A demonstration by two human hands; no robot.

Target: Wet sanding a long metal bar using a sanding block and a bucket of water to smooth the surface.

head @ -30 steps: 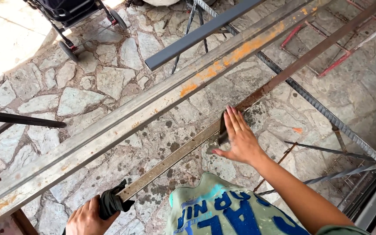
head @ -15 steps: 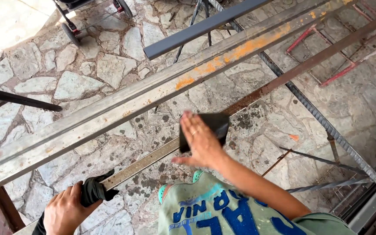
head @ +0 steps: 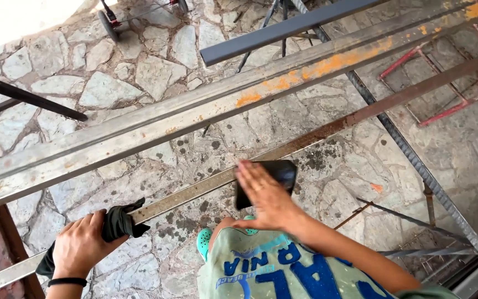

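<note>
Looking down past a pale green shirt [head: 283, 266] with blue print and a teal shoe [head: 204, 243] on the stone floor [head: 156, 72]. Nearest, left hand [head: 81, 246] wrapped tight around a dark cloth [head: 118, 221] bunched over the near end of a long rusty flat bar [head: 305, 141], clamping it from the side. Further along, right hand [head: 264, 194] spread flat, fingers together, pressing a dark sanding pad [head: 272, 177] down onto that same bar near its middle; pad slightly blurred, edge hard to read. Bar running diagonally from lower left to upper right, raised off the paving, cleaner grey near the cloth, brown with rust past the pad. Probably stiff but springy over such a span, light enough for one person yet awkward, rough and flaky, with edges likely sharp, so best gripped through the cloth near the end, with pressure from above at the middle. Just beyond, a heavier steel channel [head: 206, 119] with orange rust patches, parallel and apart from the bar. Right side, a ribbed rebar [head: 416, 166] crossing under, thin rods beside it. Farther off, a dark grey beam [head: 283, 30], red frame pieces [head: 443, 105], and wheels of a cart [head: 109, 22] at the top edge.
</note>
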